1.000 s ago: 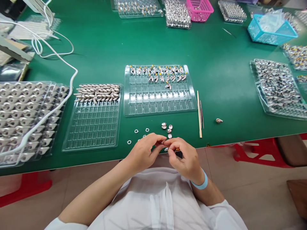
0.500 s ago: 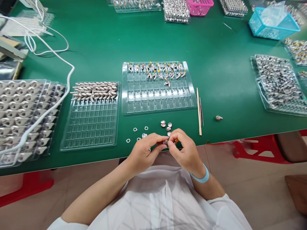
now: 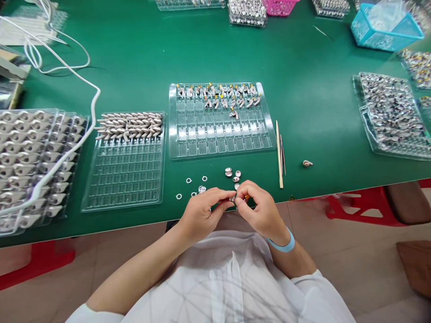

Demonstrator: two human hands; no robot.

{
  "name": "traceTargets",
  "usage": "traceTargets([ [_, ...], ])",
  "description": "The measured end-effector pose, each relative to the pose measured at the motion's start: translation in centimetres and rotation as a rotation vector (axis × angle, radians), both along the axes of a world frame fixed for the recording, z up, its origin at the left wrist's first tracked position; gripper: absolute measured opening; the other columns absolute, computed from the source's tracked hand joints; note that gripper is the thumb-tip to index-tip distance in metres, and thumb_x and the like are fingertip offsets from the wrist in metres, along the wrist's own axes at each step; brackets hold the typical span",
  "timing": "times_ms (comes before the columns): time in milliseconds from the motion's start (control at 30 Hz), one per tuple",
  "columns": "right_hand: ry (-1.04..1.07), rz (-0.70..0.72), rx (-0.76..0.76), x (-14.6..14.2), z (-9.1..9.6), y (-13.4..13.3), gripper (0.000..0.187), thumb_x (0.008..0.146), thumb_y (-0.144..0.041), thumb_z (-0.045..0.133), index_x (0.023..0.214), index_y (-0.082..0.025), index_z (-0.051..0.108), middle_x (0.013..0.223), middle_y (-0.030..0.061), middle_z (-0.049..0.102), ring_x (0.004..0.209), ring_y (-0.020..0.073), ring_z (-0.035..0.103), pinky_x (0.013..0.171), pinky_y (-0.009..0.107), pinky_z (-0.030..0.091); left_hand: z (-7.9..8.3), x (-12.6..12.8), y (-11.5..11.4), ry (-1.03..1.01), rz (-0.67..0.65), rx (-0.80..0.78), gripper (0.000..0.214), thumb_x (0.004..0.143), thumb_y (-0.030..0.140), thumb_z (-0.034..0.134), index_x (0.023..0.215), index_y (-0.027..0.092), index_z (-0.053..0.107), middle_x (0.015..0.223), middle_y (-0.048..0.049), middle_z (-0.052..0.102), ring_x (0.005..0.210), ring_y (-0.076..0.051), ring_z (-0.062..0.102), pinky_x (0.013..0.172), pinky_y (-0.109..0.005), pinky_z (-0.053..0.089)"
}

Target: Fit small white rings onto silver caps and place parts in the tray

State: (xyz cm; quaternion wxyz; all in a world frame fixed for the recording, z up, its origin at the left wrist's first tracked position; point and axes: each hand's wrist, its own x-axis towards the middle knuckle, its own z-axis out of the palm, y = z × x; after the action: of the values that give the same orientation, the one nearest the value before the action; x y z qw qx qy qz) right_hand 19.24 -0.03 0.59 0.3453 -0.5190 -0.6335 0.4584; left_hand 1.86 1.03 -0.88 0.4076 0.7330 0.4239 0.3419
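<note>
Both hands meet at the table's front edge, fingertips pinched together on a small earbud part (image 3: 232,198) with an orange tab showing by the right fingers. My left hand (image 3: 205,208) is closed on its left side. My right hand (image 3: 257,206), with a light blue wristband, closes on the other side; the fingers hide most of the part. Several small round earbud caps (image 3: 228,172) lie just beyond the fingertips. White rings (image 3: 202,189) are scattered left of them. Past these sits a clear tray (image 3: 222,143) with rows of earbud parts bearing orange tabs.
Another clear tray (image 3: 124,179) holds grey stems, beside stacked trays (image 3: 27,157) crossed by a white cable (image 3: 94,107). A wooden stick (image 3: 279,154) and tweezers (image 3: 283,154) lie right of centre, near a lone earbud piece (image 3: 307,163). A blue basket (image 3: 384,38) and a filled tray (image 3: 392,114) stand at right.
The view has shifted slightly, moving the table things a little up and left. Both hands stay pinched at the same spot on the small part.
</note>
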Motion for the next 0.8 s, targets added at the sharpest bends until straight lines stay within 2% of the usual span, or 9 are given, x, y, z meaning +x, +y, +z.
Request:
traceTargets([
  [233, 0.018, 0.006, -0.065, 0.1, -0.1, 0.0, 0.012, 0.081, -0.013, 0.05, 0.071, -0.019, 0.047, 0.074, -0.0021, 0.048, 0.067, 0.0102, 0.045, 0.061, 0.024, 0.037, -0.2, 0.0, -0.2, -0.061, -0.023, 0.056, 0.024, 0.084, 0.006, 0.057, 0.104, 0.017, 0.066, 0.087, -0.0034, 0.072, 0.079, -0.011, 0.065, 0.072, -0.019, 0.05],
  [333, 0.053, 0.001, -0.135, 0.2, -0.2, 0.0, 0.013, 0.082, -0.017, 0.052, 0.071, -0.019, 0.046, 0.074, -0.0027, 0.049, 0.066, 0.0096, 0.045, 0.059, 0.023, 0.037, 0.0, 0.0, -0.5, -0.08, -0.009, 0.023, 0.023, 0.084, 0.007, 0.058, 0.103, 0.016, 0.067, 0.087, -0.0039, 0.071, 0.079, -0.011, 0.065, 0.072, -0.019, 0.051],
  [433, 0.065, -0.02, -0.179, 0.1, -0.3, 0.1, 0.014, 0.082, -0.02, 0.055, 0.071, -0.02, 0.046, 0.073, -0.0032, 0.049, 0.065, 0.0092, 0.046, 0.057, 0.022, 0.038, 0.5, -0.1, -0.7, -0.096, 0.014, -0.124, 0.02, 0.083, 0.013, 0.061, 0.102, 0.016, 0.068, 0.088, -0.0049, 0.071, 0.078, -0.012, 0.066, 0.071, -0.02, 0.052],
  [533, 0.081, -0.036, -0.168, -0.1, -0.2, 0.1, 0.011, 0.082, -0.021, 0.056, 0.075, -0.02, 0.048, 0.073, -0.0034, 0.051, 0.065, 0.0091, 0.048, 0.058, 0.022, 0.04, 1.2, -0.2, -0.6, -0.178, 0.077, -0.409, 0.019, 0.083, 0.021, 0.062, 0.1, 0.016, 0.068, 0.092, -0.0064, 0.072, 0.081, -0.016, 0.068, 0.074, -0.024, 0.056],
  [633, 0.142, -0.003, -0.147, 0.0, -0.3, -0.1, 0.011, 0.081, -0.023, 0.06, 0.089, -0.021, 0.053, 0.082, -0.0017, 0.056, 0.07, 0.0102, 0.052, 0.064, 0.023, 0.045, 1.9, -0.1, -0.4, -0.306, 0.155, -0.641, 0.019, 0.082, 0.025, 0.064, 0.097, 0.015, 0.069, 0.089, -0.0065, 0.073, 0.081, -0.017, 0.069, 0.074, -0.026, 0.057],
  [700, 0.168, 0.005, -0.119, 0.2, -0.6, -0.4, 0.02, 0.08, -0.023, 0.062, 0.098, -0.023, 0.054, 0.086, -0.0008, 0.057, 0.073, 0.0108, 0.054, 0.068, 0.025, 0.047, 2.2, 0.0, -0.2, -0.359, 0.189, -0.715, 0.018, 0.079, 0.025, 0.066, 0.093, 0.014, 0.069, 0.084, -0.0056, 0.073, 0.076, -0.016, 0.069, 0.071, -0.024, 0.058],
  [800, 0.174, -0.047, -0.061, 0.3, -1.1, -0.9, 0.021, 0.081, -0.021, 0.062, 0.101, -0.024, 0.056, 0.086, -0.0003, 0.057, 0.075, 0.0112, 0.055, 0.071, 0.025, 0.048, 2.2, 0.2, 0.0, -0.407, 0.217, -0.773, 0.017, 0.075, 0.024, 0.069, 0.087, 0.013, 0.069, 0.078, -0.0043, 0.071, 0.07, -0.014, 0.067, 0.068, -0.024, 0.057],
])
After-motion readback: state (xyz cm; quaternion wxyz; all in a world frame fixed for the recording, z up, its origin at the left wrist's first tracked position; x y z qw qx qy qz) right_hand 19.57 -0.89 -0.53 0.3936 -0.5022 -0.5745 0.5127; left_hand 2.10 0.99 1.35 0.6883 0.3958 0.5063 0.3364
